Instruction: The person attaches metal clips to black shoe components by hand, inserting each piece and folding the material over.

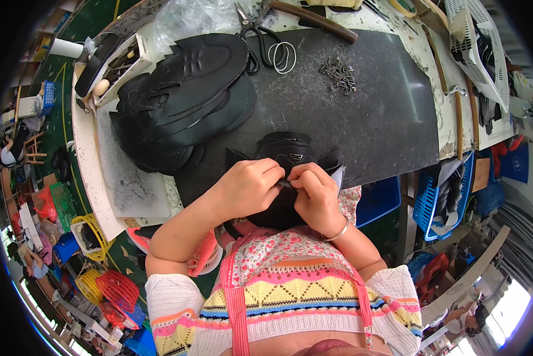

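So, head view: we've got both hands pinched onto the black shoe upper at the near edge of the counter, right at 6 o'clock. Left hand and right hand meet fingertip to fingertip at a small metal fitting on it, so we'd say we're mid-attachment. Stack of black cut pieces sits at 10 o'clock, loose metal buckles at 1. Next move likely needs steady, fine finger pressure.

stack left (on mat), clips right
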Motion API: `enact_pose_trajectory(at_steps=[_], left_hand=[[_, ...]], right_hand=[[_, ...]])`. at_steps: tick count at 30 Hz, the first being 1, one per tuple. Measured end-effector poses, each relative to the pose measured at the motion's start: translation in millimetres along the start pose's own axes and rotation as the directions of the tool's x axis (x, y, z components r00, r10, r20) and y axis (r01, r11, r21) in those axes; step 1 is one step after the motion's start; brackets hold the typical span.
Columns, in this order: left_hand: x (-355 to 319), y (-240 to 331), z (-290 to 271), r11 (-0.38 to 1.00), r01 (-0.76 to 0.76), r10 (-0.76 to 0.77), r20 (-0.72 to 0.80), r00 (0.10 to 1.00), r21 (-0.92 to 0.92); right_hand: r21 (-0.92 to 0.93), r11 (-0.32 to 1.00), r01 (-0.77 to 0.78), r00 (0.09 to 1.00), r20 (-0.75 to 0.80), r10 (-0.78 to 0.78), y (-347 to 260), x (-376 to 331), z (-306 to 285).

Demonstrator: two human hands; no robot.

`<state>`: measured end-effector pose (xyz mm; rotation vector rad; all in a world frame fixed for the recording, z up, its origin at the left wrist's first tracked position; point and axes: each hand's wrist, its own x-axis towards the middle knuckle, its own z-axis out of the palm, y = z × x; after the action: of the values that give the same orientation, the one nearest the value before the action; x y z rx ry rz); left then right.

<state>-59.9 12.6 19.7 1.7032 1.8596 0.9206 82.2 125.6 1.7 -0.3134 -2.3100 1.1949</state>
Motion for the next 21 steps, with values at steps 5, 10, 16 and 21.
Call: enact_pose_trajectory(at_steps=[5, 10, 16, 21], left_hand=[[-4, 0, 13, 0.997, -0.023, 0.032, -0.139, 0.99, 0.071], [-8, 1, 27, 0.997, -0.007, 0.033, -0.318, 0.947, 0.081], [-6, 0, 22, 0.993, 0.096, -0.11, -0.236, 0.965, -0.07], [0, 0, 28, 0.985, 0.103, -0.14, -0.284, 0.949, -0.142]], right_hand=[[-0.042, 0.998, -0.036, 0.996, -0.084, 0.032, 5, -4, 8], [-0.061, 0.998, 0.01, 0.986, -0.167, -0.02, 11, -8, 11], [0.025, 0.999, 0.044, 0.989, -0.146, -0.04, 15, -9, 8], [0.041, 0.999, 0.008, 0.989, -0.145, -0.002, 13, -10, 7]])
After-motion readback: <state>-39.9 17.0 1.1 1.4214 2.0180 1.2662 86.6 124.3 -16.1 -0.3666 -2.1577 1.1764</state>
